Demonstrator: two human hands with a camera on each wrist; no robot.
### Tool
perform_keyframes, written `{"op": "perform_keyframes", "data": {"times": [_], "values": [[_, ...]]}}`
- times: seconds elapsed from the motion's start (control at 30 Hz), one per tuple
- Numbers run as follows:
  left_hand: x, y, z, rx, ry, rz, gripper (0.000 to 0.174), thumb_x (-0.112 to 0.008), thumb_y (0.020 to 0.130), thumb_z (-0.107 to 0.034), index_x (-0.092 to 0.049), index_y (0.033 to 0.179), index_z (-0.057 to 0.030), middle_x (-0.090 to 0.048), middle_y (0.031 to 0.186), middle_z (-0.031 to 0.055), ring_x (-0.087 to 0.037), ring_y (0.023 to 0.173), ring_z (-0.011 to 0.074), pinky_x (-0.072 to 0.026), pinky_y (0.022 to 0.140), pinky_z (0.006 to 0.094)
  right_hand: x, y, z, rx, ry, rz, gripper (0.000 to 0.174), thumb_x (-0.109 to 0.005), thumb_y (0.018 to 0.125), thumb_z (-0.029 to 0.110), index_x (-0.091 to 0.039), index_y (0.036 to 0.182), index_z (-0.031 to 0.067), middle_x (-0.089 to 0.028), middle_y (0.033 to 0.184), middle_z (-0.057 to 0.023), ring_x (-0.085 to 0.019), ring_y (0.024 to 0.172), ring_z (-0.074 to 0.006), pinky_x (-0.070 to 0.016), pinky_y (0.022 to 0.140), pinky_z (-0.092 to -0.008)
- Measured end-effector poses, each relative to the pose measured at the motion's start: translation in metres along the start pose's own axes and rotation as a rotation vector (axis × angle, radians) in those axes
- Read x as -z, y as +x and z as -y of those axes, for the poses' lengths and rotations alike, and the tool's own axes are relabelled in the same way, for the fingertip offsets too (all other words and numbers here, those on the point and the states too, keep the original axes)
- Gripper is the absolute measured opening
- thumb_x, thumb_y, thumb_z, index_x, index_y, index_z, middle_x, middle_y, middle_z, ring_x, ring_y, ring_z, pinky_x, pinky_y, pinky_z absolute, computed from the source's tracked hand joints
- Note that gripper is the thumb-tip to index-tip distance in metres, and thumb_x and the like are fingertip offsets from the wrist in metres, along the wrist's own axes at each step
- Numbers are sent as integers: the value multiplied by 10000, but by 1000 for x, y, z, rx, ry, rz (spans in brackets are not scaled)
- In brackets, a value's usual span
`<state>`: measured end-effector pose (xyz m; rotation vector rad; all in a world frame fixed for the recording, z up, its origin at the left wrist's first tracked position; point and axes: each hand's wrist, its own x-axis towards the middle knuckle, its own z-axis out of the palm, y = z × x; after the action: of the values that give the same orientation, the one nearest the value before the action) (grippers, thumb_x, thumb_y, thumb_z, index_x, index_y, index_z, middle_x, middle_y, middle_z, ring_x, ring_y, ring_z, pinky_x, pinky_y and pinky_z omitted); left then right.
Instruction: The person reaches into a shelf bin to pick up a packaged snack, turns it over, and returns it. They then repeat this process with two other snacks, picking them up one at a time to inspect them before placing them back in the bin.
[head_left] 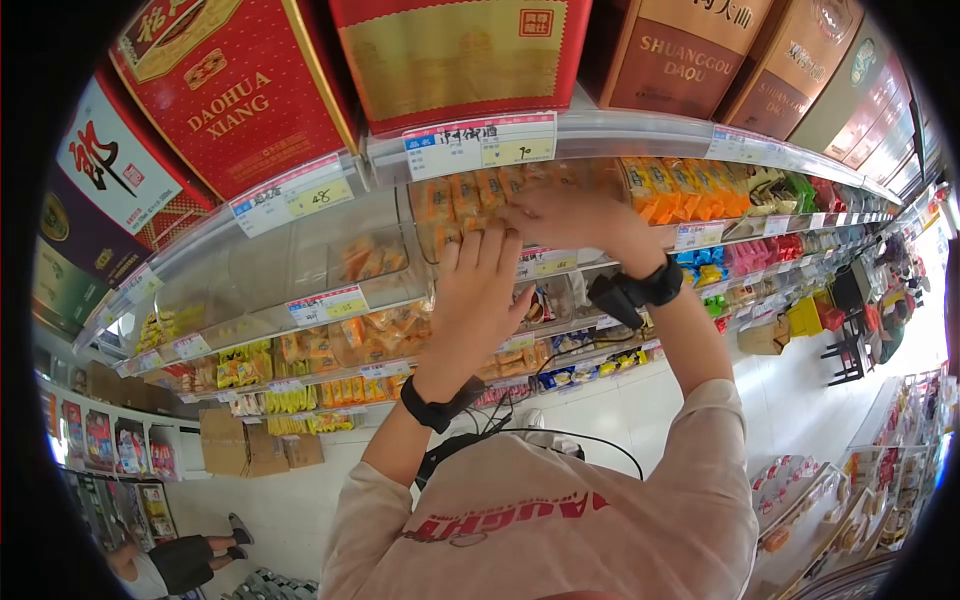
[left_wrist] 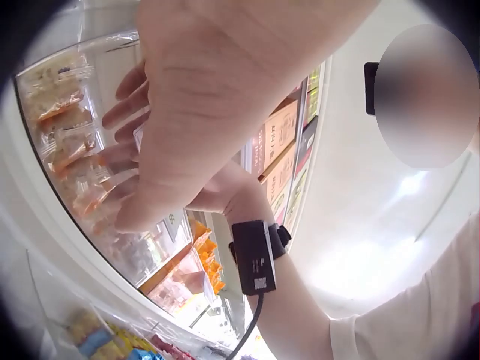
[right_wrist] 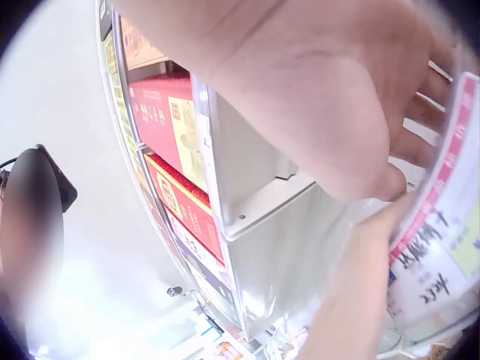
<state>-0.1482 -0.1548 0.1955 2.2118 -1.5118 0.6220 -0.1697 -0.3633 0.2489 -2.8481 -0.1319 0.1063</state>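
Orange-wrapped packets (head_left: pixel 465 190) lie in the clear bin (head_left: pixel 408 225); left hand (head_left: pixel 475 290) at the bin's front, fingers straight, slightly apart; right hand (head_left: pixel 572 217) over the bin, fingers extended, narrow gaps between; fingertip contact: cannot tell; price card (head_left: pixel 480 147) above the bin.

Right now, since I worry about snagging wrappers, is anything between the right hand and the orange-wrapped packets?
Nothing visible blocks the way: the right hand reaches over the orange-wrapped packets. The nearest price label is on the front edge; the left hand is close beside.
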Motion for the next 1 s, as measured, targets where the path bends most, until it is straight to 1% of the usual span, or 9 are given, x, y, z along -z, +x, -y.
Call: {"op": "perform_keyframes", "data": {"times": [0.1, 0.2, 0.3, 0.4, 0.53, 0.63, 0.73, 0.83, 1.0], "values": [[2, 2, -1, 8, -20, 9, 737, -844, 805, -288, -533, 1413, -11, -552, 1410, 154, -526, 1209, 319, -390, 1026, 454, -27, -4, -6, 55, 76, -283, 337, -505, 1061, 269, -709, 1142, 13, -688, 1212, -215, -596, 1225, -409, -466, 1056, -470], [1, 0, -2, 17, -22, 24, 749, -849, 800, -264, -527, 1425, -8, -549, 1419, 156, -529, 1228, 332, -390, 1038, 458, -32, -6, -7, 98, 104, -432, 331, -561, 1017, 297, -745, 1149, 56, -713, 1148, -177, -682, 1094, -396, -548, 912, -505], [1, 1, -2, 13, -29, 17, 718, -843, 806, -254, -540, 1410, -12, -561, 1367, 149, -533, 1205, 338, -394, 1025, 454, -36, -8, 8, -83, 276, -612, 288, -617, 980, 266, -760, 1081, 38, -733, 1057, -181, -701, 1014, -400, -563, 865, -480], [2, 1, -3, 32, -24, 41, 665, -832, 817, -247, -563, 1380, -15, -576, 1264, 138, -540, 1164, 338, -401, 1002, 451, -32, -5, 0, -61, 399, -557, 266, -654, 948, 248, -756, 988, 6, -743, 912, -202, -714, 889, -431, -572, 821, -494], [2, 0, -1, 24, -34, 20, 605, -813, 839, -242, -582, 1353, -23, -576, 1121, 134, -548, 1094, 342, -411, 960, 461, -27, -6, 3, -175, 422, -608, 241, -628, 946, 204, -739, 927, -8, -727, 828, -252, -713, 833, -468, -574, 793, -533], [5, 0, 1, 15, -80, 15, 498, -778, 884, -166, -608, 1329, -19, -611, 1178, 144, -585, 1097, 338, -453, 961, 444, -28, -7, 7, -258, 321, -651, 225, -608, 945, 179, -723, 909, -10, -722, 852, -276, -708, 833, -486, -579, 790, -559], [17, -4, -5, 54, -408, -377, 389, -746, 883, -39, -649, 1257, 8, -651, 1179, 157, -636, 1041, 326, -502, 929, 432, -32, -4, 2, -284, 276, -668, 212, -599, 947, 171, -712, 924, -6, -718, 867, -272, -703, 851, -485, -573, 788, -556], [43, -18, -6, 45, -368, -536, 357, -702, 880, 44, -671, 1233, 6, -686, 1211, 165, -672, 1036, 333, -537, 927, 420, -38, -6, 2, -276, 246, -655, 226, -605, 957, 192, -709, 998, -4, -722, 870, -241, -701, 858, -466, -560, 790, -520], [54, -25, 3, 104, -365, -414, 352, -721, 870, 17, -680, 1220, 12, -690, 1209, 157, -661, 1086, 343, -529, 957, 434, -36, -3, 5, -341, 222, -582, 312, -638, 969, 300, -730, 1012, 5, -757, 862, -199, -742, 848, -411, -586, 801, -488]]}}
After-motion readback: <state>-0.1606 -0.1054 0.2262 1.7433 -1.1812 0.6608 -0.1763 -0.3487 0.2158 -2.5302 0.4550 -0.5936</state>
